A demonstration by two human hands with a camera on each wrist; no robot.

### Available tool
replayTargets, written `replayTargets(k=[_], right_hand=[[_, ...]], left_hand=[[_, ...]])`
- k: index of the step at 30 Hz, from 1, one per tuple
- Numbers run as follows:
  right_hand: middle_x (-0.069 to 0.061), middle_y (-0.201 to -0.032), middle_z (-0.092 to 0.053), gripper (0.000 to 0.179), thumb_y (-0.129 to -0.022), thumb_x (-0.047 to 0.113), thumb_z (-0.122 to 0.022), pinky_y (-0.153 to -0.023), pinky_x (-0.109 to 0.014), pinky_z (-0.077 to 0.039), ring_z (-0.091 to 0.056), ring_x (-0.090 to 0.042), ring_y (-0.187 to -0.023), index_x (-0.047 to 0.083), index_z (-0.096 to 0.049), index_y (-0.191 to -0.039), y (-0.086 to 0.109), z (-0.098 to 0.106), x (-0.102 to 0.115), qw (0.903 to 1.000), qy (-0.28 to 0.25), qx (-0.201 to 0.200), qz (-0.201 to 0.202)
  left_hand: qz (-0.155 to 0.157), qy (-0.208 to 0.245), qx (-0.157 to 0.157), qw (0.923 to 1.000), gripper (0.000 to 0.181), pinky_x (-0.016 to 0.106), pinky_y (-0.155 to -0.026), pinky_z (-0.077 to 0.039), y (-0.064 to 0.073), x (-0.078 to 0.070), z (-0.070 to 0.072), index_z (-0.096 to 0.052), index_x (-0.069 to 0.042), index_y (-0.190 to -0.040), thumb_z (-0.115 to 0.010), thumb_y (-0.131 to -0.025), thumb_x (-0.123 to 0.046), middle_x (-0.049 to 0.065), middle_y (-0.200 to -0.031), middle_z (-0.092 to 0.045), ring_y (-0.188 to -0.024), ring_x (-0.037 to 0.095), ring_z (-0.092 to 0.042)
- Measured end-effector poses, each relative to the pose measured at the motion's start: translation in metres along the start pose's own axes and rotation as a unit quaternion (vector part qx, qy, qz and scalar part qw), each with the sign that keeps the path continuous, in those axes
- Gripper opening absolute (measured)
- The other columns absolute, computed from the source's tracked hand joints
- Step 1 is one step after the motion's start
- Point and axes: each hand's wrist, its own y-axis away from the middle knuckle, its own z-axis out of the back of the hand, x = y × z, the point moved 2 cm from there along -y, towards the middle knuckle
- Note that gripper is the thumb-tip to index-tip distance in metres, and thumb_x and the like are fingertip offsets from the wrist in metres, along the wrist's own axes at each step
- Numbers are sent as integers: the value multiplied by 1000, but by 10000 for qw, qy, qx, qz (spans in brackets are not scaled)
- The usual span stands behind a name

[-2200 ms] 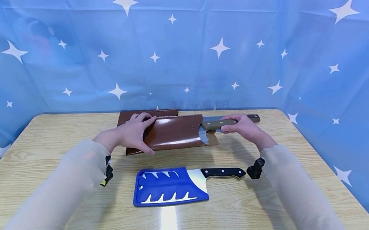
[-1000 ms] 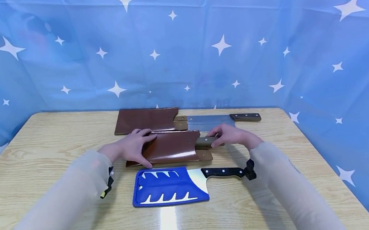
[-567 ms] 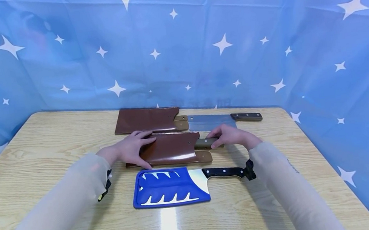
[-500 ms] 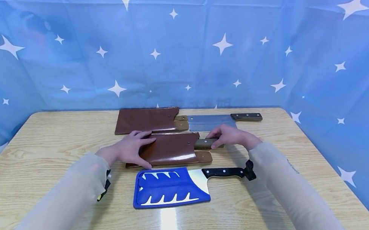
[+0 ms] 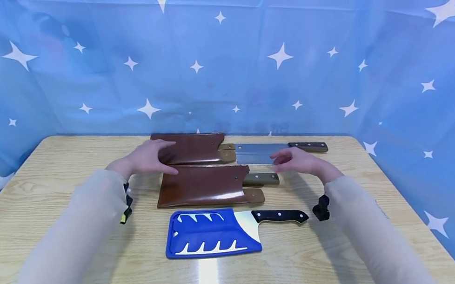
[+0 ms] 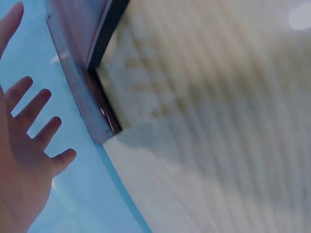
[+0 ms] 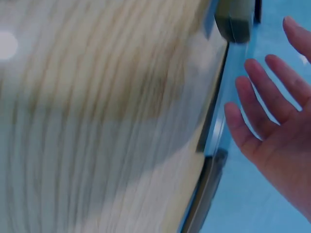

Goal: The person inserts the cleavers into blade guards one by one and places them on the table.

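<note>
My left hand (image 5: 143,160) hovers empty with thumb and fingers spread, overlapping the left ends of two brown knife sheaths in the head view. The nearer sheath (image 5: 200,185) lies flat with a cleaver's olive handle (image 5: 266,179) sticking out of its right end; that blade is hidden inside. My right hand (image 5: 301,160) is just above and right of this handle, fingers loosely bent and holding nothing. In the right wrist view the fingers (image 7: 260,92) are apart from the handle end (image 7: 235,22). The farther brown sheath (image 5: 198,147) lies behind.
Right of the farther sheath lies a cleaver with bare blade (image 5: 256,153) and dark handle (image 5: 310,146). At the front, a black-handled cleaver (image 5: 280,215) sits in a blue blade cover (image 5: 209,238). The wooden table (image 5: 112,277) backs onto a blue star-patterned curtain (image 5: 237,75).
The olive-handled cleaver was lowered in its sheath to the table, in front of the other brown sheath. Since then both hands have let go and lifted away, the right one moving rightward.
</note>
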Motion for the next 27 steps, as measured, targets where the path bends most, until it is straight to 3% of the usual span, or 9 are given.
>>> replayTargets(k=[4,9,18,27], right_hand=[[-23,-131,-51,57,-91,26,-60,-97,-49,-41,-48,-35,-120,0,-42,-139,3,11,-7,9998,-38,-148,-97],[-23,-136,-46,61,-90,29,-61,-100,-52,-38,-44,-37,-125,4,-40,-141,8,26,-18,9988,20,-400,-294],[-26,-142,-38,67,-90,32,-62,-101,-54,-35,-38,-42,-128,2,-34,-143,11,54,-52,9919,107,-986,-792],[-28,-153,-10,84,-88,42,-62,-105,-64,-21,-8,-51,-138,4,-18,-149,1,70,-83,9834,425,-1208,-1282]], left_hand=[[148,297,-60,9994,90,53,-109,-27,-14,6,8,-36,-4,-143,-78,-72,-39,19,-147,-36,-135,38,-30],[52,656,-105,9978,94,52,-111,-24,-33,5,12,-33,-3,-144,-79,-71,-39,19,-149,-32,-138,37,-26],[156,475,-29,9987,93,52,-111,-23,-63,15,8,-31,-5,-146,-75,-73,-42,17,-151,-30,-139,36,-25],[393,224,193,9988,94,54,-111,-22,-84,27,-2,-29,-6,-147,-71,-75,-49,19,-151,-28,-140,38,-22]])
